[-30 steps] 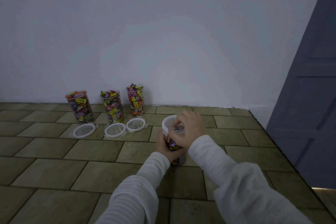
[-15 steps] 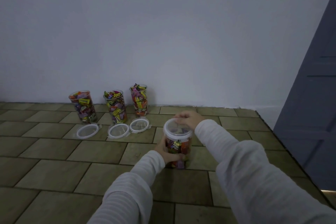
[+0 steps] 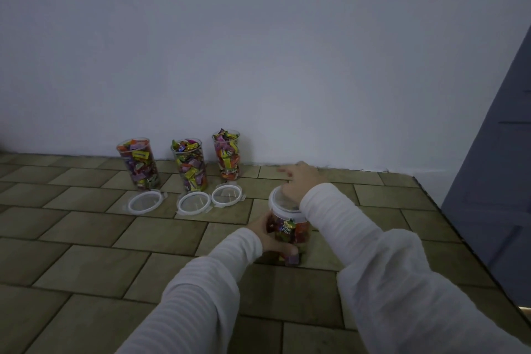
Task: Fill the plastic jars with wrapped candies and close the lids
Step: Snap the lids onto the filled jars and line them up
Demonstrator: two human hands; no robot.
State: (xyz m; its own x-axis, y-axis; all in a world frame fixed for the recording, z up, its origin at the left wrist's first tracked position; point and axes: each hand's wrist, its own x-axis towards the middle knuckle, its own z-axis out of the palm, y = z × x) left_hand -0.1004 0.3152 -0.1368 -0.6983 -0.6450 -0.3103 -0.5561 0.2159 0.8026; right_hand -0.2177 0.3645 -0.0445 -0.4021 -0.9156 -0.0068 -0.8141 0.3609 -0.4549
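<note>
Four candy-filled jars, three open ones [image 3: 189, 165] far left, three loose lids [image 3: 193, 203] before them, left hand [image 3: 271, 234] gripping near jar [image 3: 290, 234], right hand [image 3: 300, 181] flat, fingers relaxed, on its lid [image 3: 280, 204]

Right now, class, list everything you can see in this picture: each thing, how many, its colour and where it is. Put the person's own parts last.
Open jars: 3, clear, full of multicoloured wrapped candies, in a row by the wall: left, middle, right.
Loose lids: 3, white-rimmed, flat on the floor before those jars.
Lidded jar: 1, clear, candy-filled, nearer the person.
Its lid: 1, white-rimmed, on top.
Floor: brown tiles.
Wall: pale.
Door: grey-blue, right.
Left hand: grips the lidded jar's side.
Right hand: rests on its lid, fingers extended.
Sleeves: 2, white.
</note>
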